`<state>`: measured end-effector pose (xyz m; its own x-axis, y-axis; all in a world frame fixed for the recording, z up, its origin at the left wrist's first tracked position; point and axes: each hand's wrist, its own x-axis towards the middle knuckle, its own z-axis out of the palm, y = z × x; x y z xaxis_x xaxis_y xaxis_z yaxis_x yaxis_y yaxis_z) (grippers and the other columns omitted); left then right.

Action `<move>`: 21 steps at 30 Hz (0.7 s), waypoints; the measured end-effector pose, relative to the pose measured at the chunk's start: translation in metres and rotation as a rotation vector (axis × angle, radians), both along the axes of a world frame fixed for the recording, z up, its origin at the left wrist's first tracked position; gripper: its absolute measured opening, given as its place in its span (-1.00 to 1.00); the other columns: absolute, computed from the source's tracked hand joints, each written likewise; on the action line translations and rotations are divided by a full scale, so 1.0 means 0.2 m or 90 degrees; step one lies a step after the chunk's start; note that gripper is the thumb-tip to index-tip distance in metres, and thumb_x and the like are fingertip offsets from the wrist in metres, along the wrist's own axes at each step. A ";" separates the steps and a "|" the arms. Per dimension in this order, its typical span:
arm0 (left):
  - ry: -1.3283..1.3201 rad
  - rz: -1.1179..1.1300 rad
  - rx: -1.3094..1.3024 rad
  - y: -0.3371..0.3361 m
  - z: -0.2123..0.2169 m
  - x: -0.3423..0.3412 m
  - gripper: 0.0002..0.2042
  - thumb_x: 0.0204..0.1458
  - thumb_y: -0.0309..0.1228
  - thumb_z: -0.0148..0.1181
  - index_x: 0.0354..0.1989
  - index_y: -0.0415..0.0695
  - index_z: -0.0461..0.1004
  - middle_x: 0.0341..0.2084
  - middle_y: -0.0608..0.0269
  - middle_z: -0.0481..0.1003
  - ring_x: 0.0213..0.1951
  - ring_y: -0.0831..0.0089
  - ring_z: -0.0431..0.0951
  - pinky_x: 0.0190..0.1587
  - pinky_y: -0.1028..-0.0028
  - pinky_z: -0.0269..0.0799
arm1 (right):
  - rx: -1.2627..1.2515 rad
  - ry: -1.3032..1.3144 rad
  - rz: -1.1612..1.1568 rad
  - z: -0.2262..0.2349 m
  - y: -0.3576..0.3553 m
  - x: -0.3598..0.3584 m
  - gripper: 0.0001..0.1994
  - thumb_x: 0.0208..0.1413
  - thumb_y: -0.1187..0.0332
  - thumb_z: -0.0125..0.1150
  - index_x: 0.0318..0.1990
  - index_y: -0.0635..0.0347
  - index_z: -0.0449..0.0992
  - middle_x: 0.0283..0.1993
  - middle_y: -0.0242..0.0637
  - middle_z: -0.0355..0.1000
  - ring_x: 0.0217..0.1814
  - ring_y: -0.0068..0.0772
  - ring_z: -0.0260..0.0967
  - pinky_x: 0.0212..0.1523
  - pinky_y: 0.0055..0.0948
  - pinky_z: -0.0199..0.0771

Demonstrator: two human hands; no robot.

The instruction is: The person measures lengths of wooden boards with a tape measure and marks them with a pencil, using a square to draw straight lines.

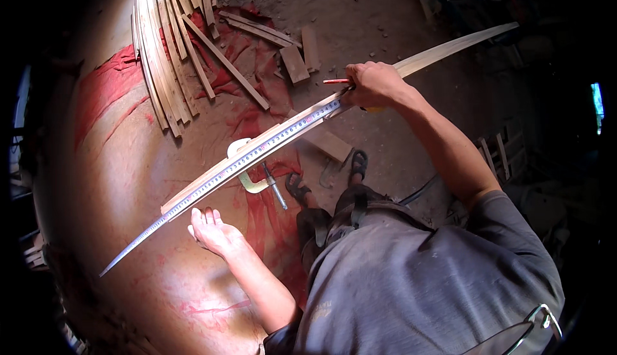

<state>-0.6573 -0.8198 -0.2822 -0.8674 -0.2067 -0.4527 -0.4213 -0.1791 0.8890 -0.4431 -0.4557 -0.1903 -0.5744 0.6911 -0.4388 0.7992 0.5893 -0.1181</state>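
Measuring along the wood looks like the step in hand, above a dirt floor (363, 8) where a pile of loose strips (164, 66) lies partly over the far edge of a red cloth (109, 91). The long wooden strips (443, 57) slant across in front of the person, raised at the right. A tape measure (273, 144) lies along them, its free end running past their lower-left end. A C-clamp (250, 185) sits around their middle stretch. The right hand (376, 84) is closed over the wood and tape; the left hand (215, 231) is open, fingers apart, just under the lower-left end, contact unclear. From the right fist pokes a red pencil (335, 81). Next, the move probably calls for keeping the tape flat and steady, pencil ready.
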 end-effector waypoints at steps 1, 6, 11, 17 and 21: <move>-0.029 -0.025 0.037 0.04 0.02 0.11 -0.64 0.16 -0.31 0.31 -0.01 -0.19 0.32 -0.08 0.16 0.47 -0.09 0.29 0.48 0.08 0.21 0.40 | 0.004 0.004 0.002 0.00 0.00 0.00 -0.57 -0.03 -0.05 0.47 -0.25 0.13 0.59 -0.27 -0.15 0.63 -0.14 -0.06 0.63 -0.12 -0.16 0.57; -0.239 -0.455 0.377 0.38 0.09 0.58 -0.69 0.35 -0.25 0.20 0.02 -0.26 0.43 -0.18 -0.05 0.61 -0.16 0.12 0.68 -0.07 0.19 0.63 | 0.000 -0.004 -0.002 -0.01 0.01 0.00 -0.55 -0.05 -0.06 0.48 -0.24 0.13 0.60 -0.26 -0.13 0.64 -0.14 -0.04 0.63 -0.13 -0.15 0.58; -0.322 -0.583 0.320 0.75 0.04 0.67 -0.61 0.26 -0.11 0.34 -0.08 -0.22 0.45 -0.28 -0.02 0.61 -0.28 0.14 0.70 -0.18 0.20 0.68 | 0.007 0.013 0.005 -0.02 0.00 0.00 -0.54 -0.06 -0.07 0.49 -0.23 0.15 0.61 -0.27 -0.11 0.64 -0.16 0.00 0.63 -0.15 -0.13 0.58; -0.382 -0.595 0.332 0.94 0.01 0.73 -0.57 0.19 -0.05 0.41 -0.10 -0.18 0.46 -0.32 -0.01 0.59 -0.29 0.07 0.70 -0.23 0.09 0.70 | 0.016 0.023 0.009 -0.04 0.01 0.02 -0.56 -0.05 -0.04 0.48 -0.24 0.15 0.60 -0.27 -0.09 0.64 -0.14 0.04 0.62 -0.13 -0.09 0.57; -0.402 -0.573 0.332 1.01 0.01 0.76 -0.55 0.20 -0.01 0.38 -0.08 -0.16 0.45 -0.33 0.03 0.56 -0.33 0.07 0.69 -0.28 0.09 0.69 | 0.007 0.023 0.001 -0.04 0.01 0.01 -0.57 -0.06 -0.02 0.48 -0.24 0.15 0.59 -0.27 -0.08 0.64 -0.13 0.04 0.62 -0.13 -0.09 0.57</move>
<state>-0.5047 -0.6177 -0.2807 -0.2032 0.6881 -0.6966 -0.9117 0.1266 0.3910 -0.4413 -0.4546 -0.1992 -0.5907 0.6947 -0.4104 0.7937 0.5919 -0.1404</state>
